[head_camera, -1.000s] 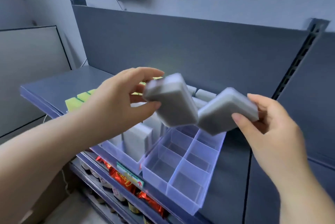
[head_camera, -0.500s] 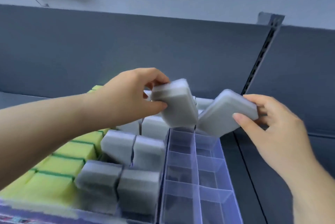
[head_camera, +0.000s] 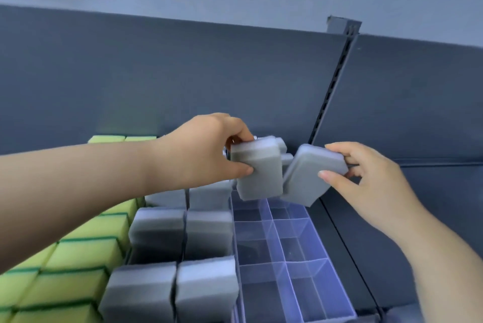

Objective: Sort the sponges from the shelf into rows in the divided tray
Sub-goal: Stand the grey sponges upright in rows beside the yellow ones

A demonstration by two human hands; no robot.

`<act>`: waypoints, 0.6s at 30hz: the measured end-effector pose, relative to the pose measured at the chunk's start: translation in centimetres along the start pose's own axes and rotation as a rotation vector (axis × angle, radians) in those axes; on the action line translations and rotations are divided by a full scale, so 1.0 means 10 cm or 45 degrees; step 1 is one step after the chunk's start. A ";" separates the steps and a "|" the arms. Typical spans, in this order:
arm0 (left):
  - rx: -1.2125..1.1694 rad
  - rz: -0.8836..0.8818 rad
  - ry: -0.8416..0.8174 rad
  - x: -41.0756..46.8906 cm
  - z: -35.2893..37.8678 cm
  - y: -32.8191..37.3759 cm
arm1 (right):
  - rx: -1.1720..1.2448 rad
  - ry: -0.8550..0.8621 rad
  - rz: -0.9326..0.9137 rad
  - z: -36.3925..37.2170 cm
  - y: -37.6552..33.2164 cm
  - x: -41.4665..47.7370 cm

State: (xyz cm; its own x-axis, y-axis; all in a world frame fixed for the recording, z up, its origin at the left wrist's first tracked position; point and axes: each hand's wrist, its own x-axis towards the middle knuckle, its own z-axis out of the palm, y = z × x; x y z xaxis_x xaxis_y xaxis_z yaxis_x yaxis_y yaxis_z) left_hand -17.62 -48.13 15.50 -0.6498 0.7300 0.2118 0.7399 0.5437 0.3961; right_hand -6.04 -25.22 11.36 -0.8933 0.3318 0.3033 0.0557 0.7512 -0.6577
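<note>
Fingers of left hand pinch 1 grey sponge | right hand pinches another | both tilted, above far empty cells of divided tray, directly below.

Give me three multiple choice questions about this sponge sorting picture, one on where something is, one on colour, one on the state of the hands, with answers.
1. Where do the yellow-green sponges sit relative to the standing grey sponges?
A. To their left
B. To their right
C. On top of them

2. What colour is the rectangular sponge in the left hand?
A. Yellow
B. Grey
C. Pink

3. What is the state of the clear plastic divided tray compartments nearest the camera on the right?
A. Packed with sponges
B. Covered by a lid
C. Empty

Answers:
1. A, the yellow-green block fills the lower left, with the grey rows next to it on the right.
2. B, the left-hand grey sponge matches the right-hand grey sponge pinched by the right hand.
3. C, the tray floor shows through the open cells.
</note>
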 end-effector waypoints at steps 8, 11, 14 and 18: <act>0.251 -0.037 -0.090 0.04 0.20 0.08 | 0.027 -0.086 -0.048 0.10 0.19 0.13; 0.354 -0.053 -0.146 0.05 0.26 0.10 | 0.002 -0.096 -0.093 0.11 0.24 0.16; 0.421 -0.061 -0.180 0.08 0.27 0.12 | 0.015 -0.109 -0.121 0.10 0.26 0.19; 0.478 -0.118 -0.211 0.14 0.26 0.11 | 0.030 -0.154 -0.167 0.09 0.27 0.21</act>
State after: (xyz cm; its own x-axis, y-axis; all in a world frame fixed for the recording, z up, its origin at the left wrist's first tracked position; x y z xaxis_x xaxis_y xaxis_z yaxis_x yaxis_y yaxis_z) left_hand -17.25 -45.46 13.88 -0.7028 0.7107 0.0321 0.7113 0.7013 0.0469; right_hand -8.14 -23.03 9.58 -0.9393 0.1601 0.3034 -0.0737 0.7696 -0.6342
